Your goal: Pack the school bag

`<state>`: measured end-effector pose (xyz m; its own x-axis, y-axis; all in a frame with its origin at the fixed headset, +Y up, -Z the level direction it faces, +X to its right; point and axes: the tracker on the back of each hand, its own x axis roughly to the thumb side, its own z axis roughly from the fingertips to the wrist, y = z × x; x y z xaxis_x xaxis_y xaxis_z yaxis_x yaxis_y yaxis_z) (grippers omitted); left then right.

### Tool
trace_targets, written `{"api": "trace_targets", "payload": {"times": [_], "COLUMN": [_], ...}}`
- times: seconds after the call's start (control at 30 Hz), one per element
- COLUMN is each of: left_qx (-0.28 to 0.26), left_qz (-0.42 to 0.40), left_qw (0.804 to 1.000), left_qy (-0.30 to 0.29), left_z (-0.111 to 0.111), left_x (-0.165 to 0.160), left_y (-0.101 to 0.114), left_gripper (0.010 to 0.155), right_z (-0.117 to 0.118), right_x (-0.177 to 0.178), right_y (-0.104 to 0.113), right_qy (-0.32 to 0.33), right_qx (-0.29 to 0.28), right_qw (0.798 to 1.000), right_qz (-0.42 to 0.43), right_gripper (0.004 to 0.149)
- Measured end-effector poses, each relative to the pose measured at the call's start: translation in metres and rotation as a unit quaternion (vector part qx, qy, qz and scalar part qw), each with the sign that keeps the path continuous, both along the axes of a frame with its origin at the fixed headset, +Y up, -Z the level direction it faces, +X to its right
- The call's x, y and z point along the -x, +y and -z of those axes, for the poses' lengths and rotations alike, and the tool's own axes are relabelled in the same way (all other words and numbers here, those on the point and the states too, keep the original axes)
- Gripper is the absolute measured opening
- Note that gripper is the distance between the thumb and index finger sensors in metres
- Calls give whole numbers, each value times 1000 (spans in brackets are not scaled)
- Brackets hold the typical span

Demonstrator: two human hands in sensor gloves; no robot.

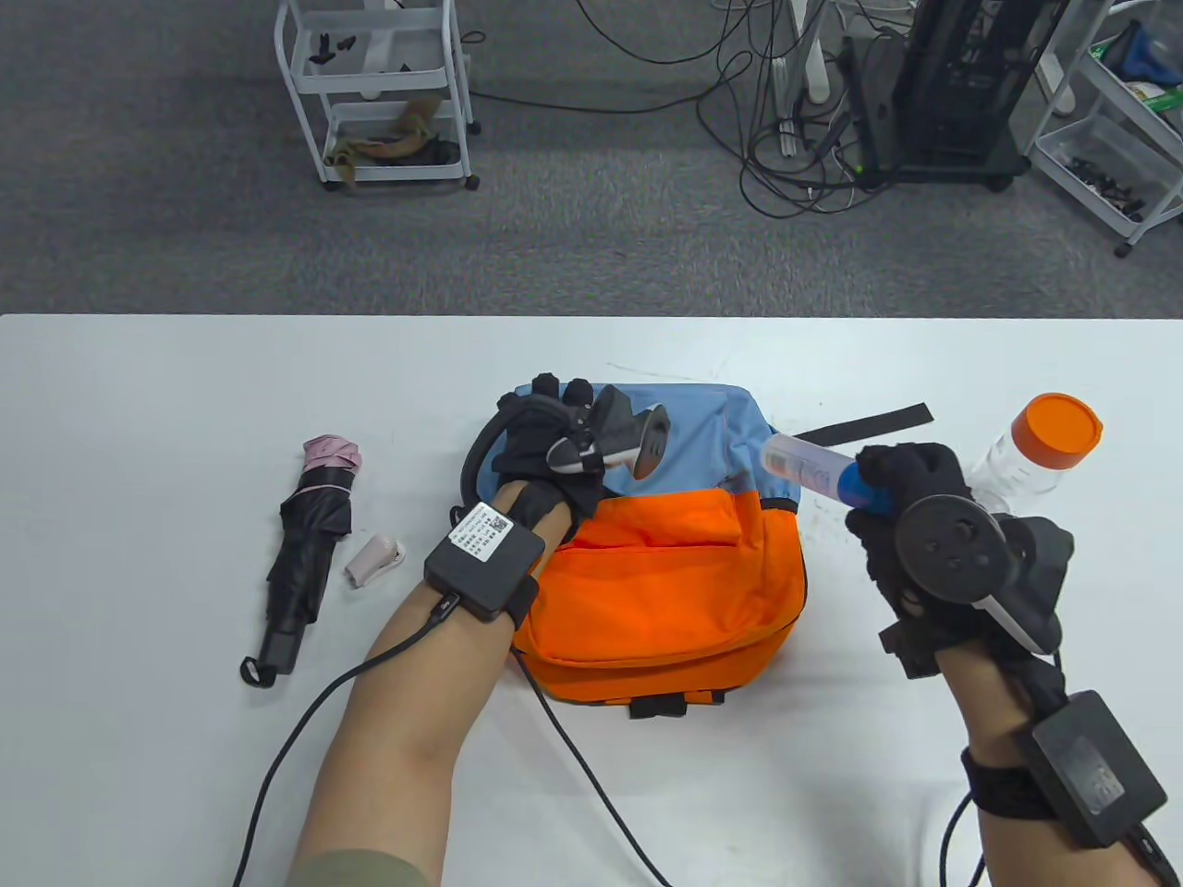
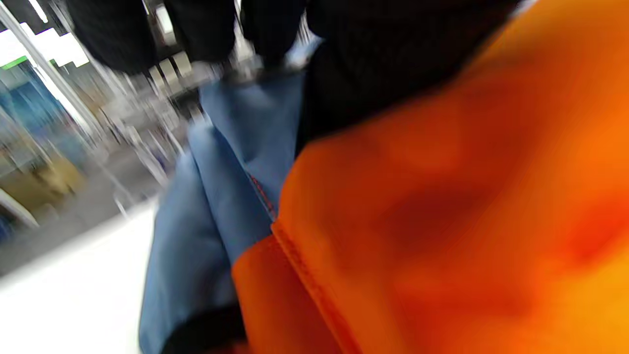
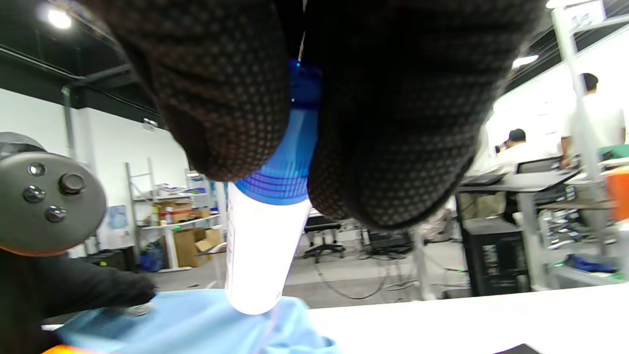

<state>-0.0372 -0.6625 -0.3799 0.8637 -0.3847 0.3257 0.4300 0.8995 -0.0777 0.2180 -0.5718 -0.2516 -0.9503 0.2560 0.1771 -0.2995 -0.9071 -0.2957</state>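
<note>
While gripped at its blue cap by the right hand (image 1: 910, 517), tube (image 1: 802, 465) long axis toward the bag (image 1: 665, 573).

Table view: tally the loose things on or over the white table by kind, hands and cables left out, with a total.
Bags: 1, the orange and blue school bag
Bottles: 2, the blue-capped bottle in the right hand, and the orange-capped bottle
Umbrellas: 1, the folded umbrella
Small white objects: 1, the white item beside the umbrella
Total: 5
</note>
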Motion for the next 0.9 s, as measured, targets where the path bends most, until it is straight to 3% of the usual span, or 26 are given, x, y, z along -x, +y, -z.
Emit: {"api": "trace_targets", "payload": {"times": [0.1,0.13,0.37,0.53,0.63,0.77,0.8,0.83,0.9], "left_qx": [-56,-50,16,19,29,37,39,41,43], "left_qz": [-108,-135,-275,-281,-313,-330,-329,-328,-317], "left_qw": [992,989,961,956,945,939,938,938,940], "left_qy": [-32,-32,-30,-81,-89,-93,-98,-106,-115], "left_z": [-10,-10,-5,-18,-23,-22,-22,-23,-27], "left_x": [6,9,29,17,16,17,17,16,13], "left_y": [-2,0,15,23,19,16,16,16,15], "left_gripper": [56,51,53,52,52,52,52,52,51], "right_z": [15,20,29,36,46,54,55,58,67], "right_x": [20,27,73,102,105,115,116,118,118], "right_y": [-10,-14,-39,-67,-76,-87,-90,-94,-104], "right_qy": [36,52,136,95,69,53,46,33,20], "right_qx": [25,34,98,31,27,47,32,5,45], "right_qw": [999,998,984,995,997,996,996,995,989], "right_qz": [24,27,60,11,-5,-49,-67,-89,-143], "right_gripper": [61,62,62,66,67,53,41,39,62]}}
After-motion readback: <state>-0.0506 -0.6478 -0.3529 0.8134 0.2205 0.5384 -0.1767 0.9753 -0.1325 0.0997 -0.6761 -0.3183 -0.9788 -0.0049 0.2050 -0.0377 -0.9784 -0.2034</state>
